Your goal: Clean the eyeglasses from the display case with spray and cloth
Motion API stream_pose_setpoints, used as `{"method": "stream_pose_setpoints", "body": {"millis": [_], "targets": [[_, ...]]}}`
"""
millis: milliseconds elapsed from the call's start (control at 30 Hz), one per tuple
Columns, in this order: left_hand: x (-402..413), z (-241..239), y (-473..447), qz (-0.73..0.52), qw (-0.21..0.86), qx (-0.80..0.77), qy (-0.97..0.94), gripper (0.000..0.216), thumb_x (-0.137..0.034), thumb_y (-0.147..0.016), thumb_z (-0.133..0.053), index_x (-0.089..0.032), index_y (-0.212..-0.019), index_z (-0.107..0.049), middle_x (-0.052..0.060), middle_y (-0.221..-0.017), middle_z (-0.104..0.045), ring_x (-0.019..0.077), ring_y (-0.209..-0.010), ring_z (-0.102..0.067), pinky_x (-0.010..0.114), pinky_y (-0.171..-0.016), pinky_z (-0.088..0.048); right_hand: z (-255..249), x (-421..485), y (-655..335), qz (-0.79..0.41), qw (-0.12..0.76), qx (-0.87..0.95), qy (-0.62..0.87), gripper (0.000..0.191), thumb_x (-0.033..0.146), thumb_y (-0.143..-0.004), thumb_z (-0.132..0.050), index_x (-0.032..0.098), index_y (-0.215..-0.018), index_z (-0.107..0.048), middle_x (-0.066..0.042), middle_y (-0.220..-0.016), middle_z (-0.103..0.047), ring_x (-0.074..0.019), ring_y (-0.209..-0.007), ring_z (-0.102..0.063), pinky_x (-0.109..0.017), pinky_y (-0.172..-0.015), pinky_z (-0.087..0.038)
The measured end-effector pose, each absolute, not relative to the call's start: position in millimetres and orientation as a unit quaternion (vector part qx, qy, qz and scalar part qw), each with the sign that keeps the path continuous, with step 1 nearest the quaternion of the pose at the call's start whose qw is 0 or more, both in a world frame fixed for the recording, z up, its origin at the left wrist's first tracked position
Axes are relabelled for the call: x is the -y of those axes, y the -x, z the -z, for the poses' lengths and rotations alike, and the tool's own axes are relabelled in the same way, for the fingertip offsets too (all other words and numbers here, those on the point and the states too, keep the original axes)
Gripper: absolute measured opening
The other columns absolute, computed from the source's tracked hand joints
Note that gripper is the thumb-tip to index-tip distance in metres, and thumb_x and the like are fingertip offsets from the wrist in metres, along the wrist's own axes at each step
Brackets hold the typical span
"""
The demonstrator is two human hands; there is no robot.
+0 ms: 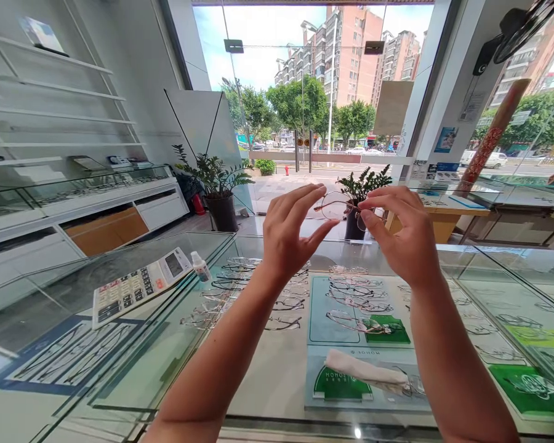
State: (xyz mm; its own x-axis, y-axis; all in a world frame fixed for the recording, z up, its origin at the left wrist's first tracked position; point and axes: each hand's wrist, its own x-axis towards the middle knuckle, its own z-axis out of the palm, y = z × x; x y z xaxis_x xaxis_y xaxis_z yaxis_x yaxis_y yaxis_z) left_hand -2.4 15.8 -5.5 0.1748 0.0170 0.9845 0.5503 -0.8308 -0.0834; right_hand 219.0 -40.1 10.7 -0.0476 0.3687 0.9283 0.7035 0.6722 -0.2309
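Observation:
A pair of thin-framed eyeglasses (335, 202) is held up in front of me, above the glass counter. My left hand (289, 224) has its index finger at the top and its thumb at the bottom of one round rim. At the other side of the frame, my right hand (404, 231) pinches it between thumb and fingers, hiding part of that lens. Below the hands, rows of eyeglasses (357, 289) lie on a pale blue display board (318, 307). A rolled white cloth (362, 367) rests on the board's nearer part.
A calculator (141, 286) and a small spray bottle (200, 267) stand on the counter at the left. More eyeglasses (284, 304) lie inside or on the glass counter (268, 369). Potted plants (219, 209) stand beyond, before glass doors.

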Motion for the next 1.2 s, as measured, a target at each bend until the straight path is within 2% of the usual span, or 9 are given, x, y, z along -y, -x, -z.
{"method": "stream_pose_setpoints", "body": {"millis": [300, 500, 633, 767, 1000, 1100, 1200], "targets": [[-14.5, 3.3, 0.4, 0.623, 0.076, 0.195, 0.754, 0.050, -0.049, -0.089, -0.087, -0.022, -0.128, -0.071, 0.010, -0.123, -0.081, 0.0245, -0.113, -0.077, 0.041, -0.099, -0.063, -12.6, 41.0, -215.3, 0.049, 0.612, 0.700, 0.365, 0.013, 0.026, -0.098, -0.069, 0.025, -0.087, -0.076, -0.004, -0.102, -0.079, -0.0256, -0.104, -0.073, -0.049, -0.099, -0.053], [-13.3, 3.6, -1.9, 0.621, 0.078, 0.179, 0.760, 0.048, -0.039, -0.089, -0.089, -0.022, -0.130, -0.071, 0.009, -0.126, -0.080, 0.0242, -0.117, -0.075, 0.039, -0.096, -0.063, -12.7, 39.4, -216.2, -0.018, 0.616, 0.695, 0.372, 0.012, 0.024, -0.095, -0.068, 0.024, -0.085, -0.076, -0.005, -0.100, -0.079, -0.0246, -0.102, -0.072, -0.046, -0.095, -0.054], [-14.3, 2.7, 0.0, 0.622, 0.029, 0.151, 0.768, 0.054, -0.035, -0.087, -0.091, -0.024, -0.135, -0.069, 0.010, -0.131, -0.078, 0.0241, -0.118, -0.074, 0.037, -0.091, -0.064, -12.5, 39.3, -216.8, -0.072, 0.610, 0.703, 0.359, 0.011, 0.025, -0.095, -0.068, 0.024, -0.089, -0.078, -0.006, -0.103, -0.079, -0.0244, -0.105, -0.071, -0.047, -0.098, -0.053], [-12.9, 2.8, 2.1, 0.620, -0.054, 0.130, 0.772, 0.059, -0.032, -0.086, -0.091, -0.026, -0.140, -0.067, 0.011, -0.135, -0.075, 0.0253, -0.119, -0.075, 0.040, -0.097, -0.065, -12.4, 39.4, -217.5, -0.127, 0.605, 0.701, 0.356, 0.011, 0.029, -0.095, -0.070, 0.025, -0.089, -0.079, -0.005, -0.108, -0.079, -0.0242, -0.108, -0.070, -0.047, -0.101, -0.052], [-13.8, 3.1, 5.2, 0.609, -0.173, 0.081, 0.769, 0.062, -0.026, -0.086, -0.091, -0.028, -0.143, -0.066, 0.011, -0.142, -0.072, 0.0262, -0.124, -0.074, 0.041, -0.103, -0.064, -13.5, 40.5, -218.5, -0.312, 0.568, 0.683, 0.338, 0.013, 0.032, -0.095, -0.073, 0.027, -0.087, -0.082, -0.004, -0.122, -0.083, -0.0229, -0.110, -0.074, -0.045, -0.104, -0.056], [-17.4, 3.7, 6.6, 0.603, -0.211, 0.064, 0.766, 0.065, -0.027, -0.084, -0.093, -0.028, -0.143, -0.066, 0.011, -0.140, -0.073, 0.0261, -0.121, -0.076, 0.041, -0.102, -0.065, -12.1, 38.7, -219.4, -0.356, 0.560, 0.674, 0.324, 0.010, 0.033, -0.094, -0.075, 0.028, -0.090, -0.084, -0.003, -0.118, -0.084, -0.0219, -0.108, -0.076, -0.045, -0.107, -0.057], [-20.2, 4.1, 7.0, 0.593, -0.237, 0.049, 0.768, 0.065, -0.029, -0.084, -0.093, -0.029, -0.143, -0.065, 0.011, -0.139, -0.074, 0.0254, -0.118, -0.077, 0.040, -0.100, -0.066, -9.4, 35.1, -220.0, -0.383, 0.550, 0.671, 0.318, 0.011, 0.037, -0.092, -0.079, 0.028, -0.094, -0.085, -0.004, -0.106, -0.086, -0.0211, -0.101, -0.078, -0.045, -0.106, -0.059]]}}
